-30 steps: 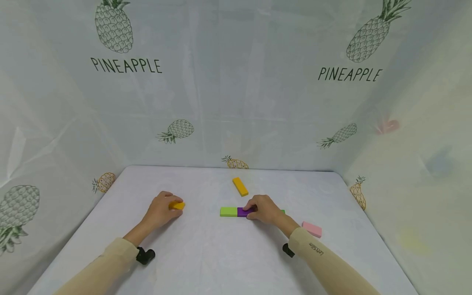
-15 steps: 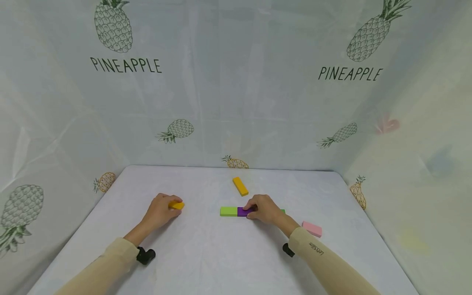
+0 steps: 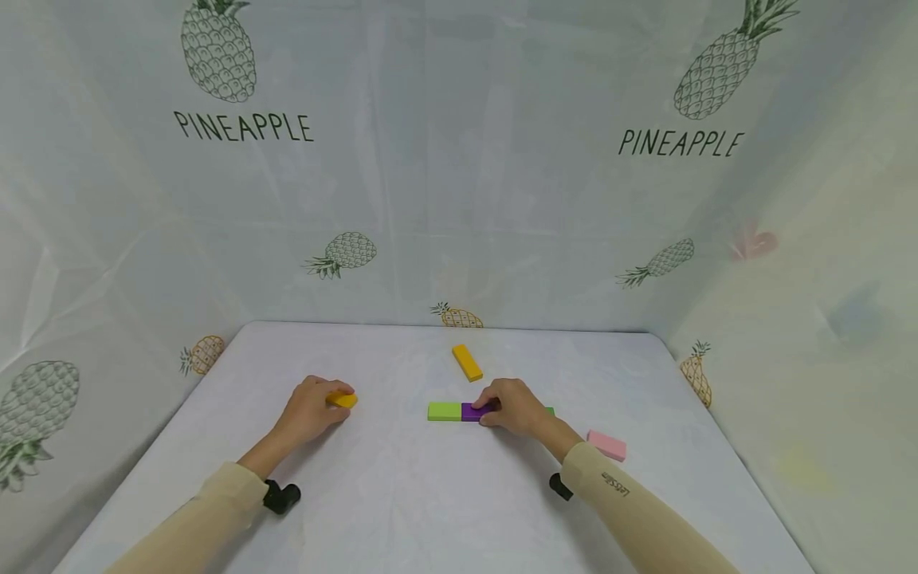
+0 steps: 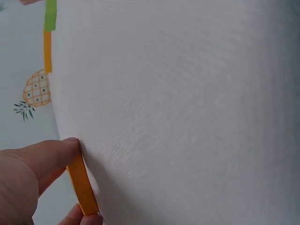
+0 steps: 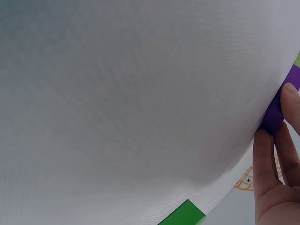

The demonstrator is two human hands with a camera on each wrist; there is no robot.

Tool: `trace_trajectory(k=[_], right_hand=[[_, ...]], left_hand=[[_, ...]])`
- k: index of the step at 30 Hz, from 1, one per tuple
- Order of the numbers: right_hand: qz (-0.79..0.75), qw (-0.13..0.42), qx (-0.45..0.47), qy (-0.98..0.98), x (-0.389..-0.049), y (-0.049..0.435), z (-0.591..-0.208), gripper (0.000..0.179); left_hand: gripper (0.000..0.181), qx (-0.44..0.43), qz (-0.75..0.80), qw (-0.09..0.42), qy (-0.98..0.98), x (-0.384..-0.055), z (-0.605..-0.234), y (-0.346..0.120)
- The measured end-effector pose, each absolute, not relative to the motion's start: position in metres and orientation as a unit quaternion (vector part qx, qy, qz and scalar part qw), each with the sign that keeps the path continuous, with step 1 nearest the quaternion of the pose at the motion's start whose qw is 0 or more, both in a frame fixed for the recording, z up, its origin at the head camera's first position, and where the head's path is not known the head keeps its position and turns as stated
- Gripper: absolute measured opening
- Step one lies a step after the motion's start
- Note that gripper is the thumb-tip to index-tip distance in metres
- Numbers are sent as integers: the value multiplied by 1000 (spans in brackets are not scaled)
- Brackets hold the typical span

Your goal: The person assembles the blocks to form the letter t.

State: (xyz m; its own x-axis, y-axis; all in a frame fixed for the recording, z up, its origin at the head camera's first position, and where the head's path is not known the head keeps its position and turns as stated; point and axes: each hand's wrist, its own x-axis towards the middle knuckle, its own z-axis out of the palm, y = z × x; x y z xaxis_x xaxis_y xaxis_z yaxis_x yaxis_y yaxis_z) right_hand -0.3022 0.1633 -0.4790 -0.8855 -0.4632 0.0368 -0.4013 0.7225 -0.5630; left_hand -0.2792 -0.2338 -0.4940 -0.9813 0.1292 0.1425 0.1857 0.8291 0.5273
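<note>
On the left of the table my left hand (image 3: 310, 408) pinches a yellow-orange rectangular block (image 3: 343, 399) between thumb and fingers; the left wrist view shows the thumb on one end of this block (image 4: 83, 187) and fingertips at the other. Right of the middle, my right hand (image 3: 515, 408) grips a flat purple block (image 3: 474, 412). Its left end meets a light green block (image 3: 445, 412) in a straight row. Part of the purple block is hidden under the fingers. From behind the right hand peeks the edge of a green block (image 3: 551, 411), seen larger as a green block (image 5: 185, 213) in the right wrist view.
Behind the row lies another yellow block (image 3: 467, 363), set at a slant. A pink block (image 3: 606, 446) rests beside the right forearm. Pineapple-printed sheeting (image 3: 459, 183) stands along the back and sides of the white table (image 3: 402, 494).
My left hand has shifted very slightly left with the yellow-orange block. The right hand and the other blocks have stayed where they were.
</note>
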Motion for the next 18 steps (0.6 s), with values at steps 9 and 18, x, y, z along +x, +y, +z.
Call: trace_trajectory(k=[9, 18], right_hand=[[-286, 45, -236, 928, -302, 163, -480, 19], [-286, 47, -233, 928, -303, 163, -481, 19]], left_hand=[[31, -91, -281, 59, -953, -279, -494, -235], [31, -132, -302, 56, -943, -285, -495, -233]])
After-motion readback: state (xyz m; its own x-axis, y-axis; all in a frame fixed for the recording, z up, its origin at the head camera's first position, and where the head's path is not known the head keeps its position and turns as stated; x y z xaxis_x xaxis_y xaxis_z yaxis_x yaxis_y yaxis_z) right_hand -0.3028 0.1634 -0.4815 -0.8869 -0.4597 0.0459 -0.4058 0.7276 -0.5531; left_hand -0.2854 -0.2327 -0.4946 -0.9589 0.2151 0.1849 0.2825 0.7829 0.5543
